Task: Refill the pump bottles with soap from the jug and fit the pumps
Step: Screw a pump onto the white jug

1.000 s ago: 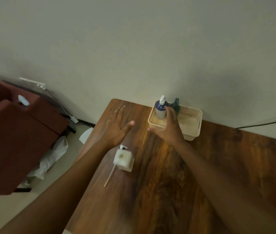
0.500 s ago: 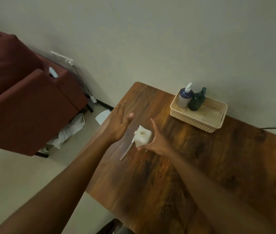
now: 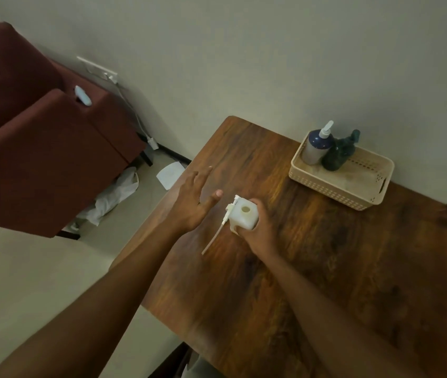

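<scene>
gripped by the curled fingers of the right hand [image 3: 262, 230], the white square bottle [image 3: 244, 215] is held at three o'clock of the left hand [image 3: 192, 203], which is spread open and empty.

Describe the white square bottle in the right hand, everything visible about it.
The white square bottle looks like translucent plastic, boxy with rounded corners. Its round neck opening faces the camera, uncapped. The right hand grips it, fingers curled around its sides, over the wooden table. A white pump with a long dip tube lies against its left edge. The contents cannot be seen.
</scene>
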`<state>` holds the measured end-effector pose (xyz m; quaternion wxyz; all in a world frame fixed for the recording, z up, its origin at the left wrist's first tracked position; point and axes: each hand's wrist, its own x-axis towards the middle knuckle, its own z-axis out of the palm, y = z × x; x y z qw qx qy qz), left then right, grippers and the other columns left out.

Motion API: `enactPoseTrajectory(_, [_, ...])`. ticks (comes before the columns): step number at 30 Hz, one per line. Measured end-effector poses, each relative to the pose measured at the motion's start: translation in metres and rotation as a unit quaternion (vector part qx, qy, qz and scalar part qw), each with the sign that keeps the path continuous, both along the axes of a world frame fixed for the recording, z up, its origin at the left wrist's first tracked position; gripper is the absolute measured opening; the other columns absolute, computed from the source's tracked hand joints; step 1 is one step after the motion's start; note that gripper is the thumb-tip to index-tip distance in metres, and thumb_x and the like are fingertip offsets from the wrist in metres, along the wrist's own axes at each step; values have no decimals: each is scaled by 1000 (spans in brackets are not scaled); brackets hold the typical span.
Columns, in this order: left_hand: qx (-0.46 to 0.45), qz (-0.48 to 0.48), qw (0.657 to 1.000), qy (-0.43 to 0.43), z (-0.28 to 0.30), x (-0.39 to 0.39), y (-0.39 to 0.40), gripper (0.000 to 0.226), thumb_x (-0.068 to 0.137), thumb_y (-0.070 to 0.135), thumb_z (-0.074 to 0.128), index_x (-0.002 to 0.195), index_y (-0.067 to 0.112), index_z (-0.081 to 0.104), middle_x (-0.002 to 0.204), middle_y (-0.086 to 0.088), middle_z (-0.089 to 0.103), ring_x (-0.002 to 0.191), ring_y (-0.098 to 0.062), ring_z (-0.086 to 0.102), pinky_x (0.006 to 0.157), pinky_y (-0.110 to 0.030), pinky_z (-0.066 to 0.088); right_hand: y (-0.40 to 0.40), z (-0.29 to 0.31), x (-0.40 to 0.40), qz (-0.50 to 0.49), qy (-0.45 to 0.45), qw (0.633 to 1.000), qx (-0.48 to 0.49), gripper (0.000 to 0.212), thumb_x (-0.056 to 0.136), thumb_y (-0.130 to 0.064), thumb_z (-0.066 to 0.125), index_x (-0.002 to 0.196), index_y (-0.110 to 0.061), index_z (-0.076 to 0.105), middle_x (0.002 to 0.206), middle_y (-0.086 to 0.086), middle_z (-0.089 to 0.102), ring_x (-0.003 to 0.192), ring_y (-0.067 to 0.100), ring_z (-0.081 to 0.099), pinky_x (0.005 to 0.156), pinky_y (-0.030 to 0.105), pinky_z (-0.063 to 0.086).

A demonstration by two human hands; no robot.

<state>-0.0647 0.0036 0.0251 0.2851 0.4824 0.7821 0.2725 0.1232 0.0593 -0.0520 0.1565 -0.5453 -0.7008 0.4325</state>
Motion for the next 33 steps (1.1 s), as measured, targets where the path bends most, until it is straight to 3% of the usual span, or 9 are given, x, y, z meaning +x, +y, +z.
enactPoseTrajectory(4, [-5, -17, 1000, 17, -17, -8, 24, 83, 89, 77, 50, 160, 46, 19, 171, 3, 20, 156, -24, 21, 121, -52, 24, 9, 12, 8, -24, 15, 1000, 7, 91, 71, -30, 92, 146, -28, 40, 148, 0, 48, 138, 21, 45, 105, 44, 53])
enactPoseTrajectory(8, [-24, -21, 999, 22, -37, -4, 52, 86, 87, 65, 67, 158, 46, 24, 166, -2, 27, 151, -28, 27, 115, -46, 31, 16, 23, 18, -35, 11, 999, 17, 90, 73, -29, 91, 147, -25, 40, 149, 1, 46, 139, 18, 42, 103, 28, 45])
enactPoseTrajectory(12, [-97, -54, 992, 55, -67, 5, 69, 83, 90, 48, 72, 159, 39, 27, 158, -8, 33, 143, -30, 34, 103, -35, 37, 20, 28, 27, -48, 3, 999, 12, 91, 74, -28, 90, 149, -25, 39, 150, 1, 46, 139, 21, 43, 106, 43, 52])
enactPoseTrajectory(18, [-153, -81, 980, 94, -118, 19, 69, 68, 96, 38, 66, 156, 34, 36, 147, -8, 42, 131, -27, 43, 102, -39, 47, 20, 20, 36, -46, -23, 999, 15, 88, 77, -29, 88, 148, -27, 37, 150, -1, 45, 139, 18, 43, 107, 42, 51])
enactPoseTrajectory(24, [-107, -49, 990, 76, -126, 24, 76, 47, 99, 17, 59, 145, 25, 52, 129, -10, 53, 115, -27, 53, 88, -30, 41, 19, 14, 44, -73, -6, 997, 5, 87, 74, -26, 90, 145, -28, 41, 143, -4, 49, 134, 15, 46, 101, 39, 55])
enactPoseTrajectory(28, [-74, -30, 995, 58, -105, 26, 80, 40, 101, 24, 60, 141, 25, 56, 121, -4, 57, 105, -16, 52, 87, -28, 40, 21, 24, 49, -77, -18, 997, 5, 89, 74, -26, 90, 147, -26, 40, 146, -2, 48, 137, 17, 46, 103, 43, 54])
enactPoseTrajectory(33, [10, -39, 999, 34, -59, 34, 90, 27, 91, 7, 71, 116, 16, 68, 96, 4, 65, 85, -8, 58, 74, -25, 49, 31, 49, 60, -63, -24, 997, 23, 92, 71, -31, 92, 146, -33, 40, 145, -6, 50, 134, 13, 48, 102, 33, 53])
